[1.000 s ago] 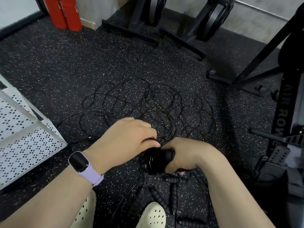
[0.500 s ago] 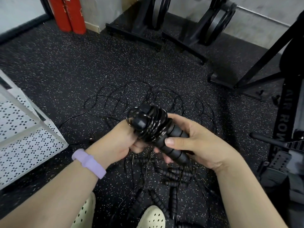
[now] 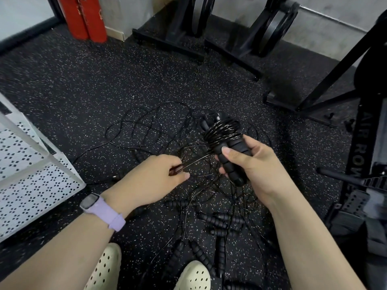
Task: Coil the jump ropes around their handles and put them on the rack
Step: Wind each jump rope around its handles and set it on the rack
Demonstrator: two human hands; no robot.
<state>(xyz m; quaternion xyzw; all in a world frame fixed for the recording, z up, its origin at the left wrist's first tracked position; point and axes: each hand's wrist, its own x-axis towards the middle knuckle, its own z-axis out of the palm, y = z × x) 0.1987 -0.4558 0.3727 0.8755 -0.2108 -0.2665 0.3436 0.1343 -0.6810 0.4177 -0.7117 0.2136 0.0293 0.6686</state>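
Jump rope handles [image 3: 231,155], ribbed black foam bound in glossy wire coils, sit gripped upright in the right hand [image 3: 254,164] above the speckled rubber floor [image 3: 83,91]; the left hand [image 3: 150,181] pinches the thin cable's loose end [image 3: 194,161].

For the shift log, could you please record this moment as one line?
right hand: holds coiled handles | left hand: pinches rope tail | loose ropes: on floor | rack: nothing placed yet

Speckled black rubber floor [image 3: 83,84] — red cylinders [image 3: 83,17], weight-plate stands [image 3: 230,34], cream perforated clogs [image 3: 194,277], lilac wristband [image 3: 109,216].
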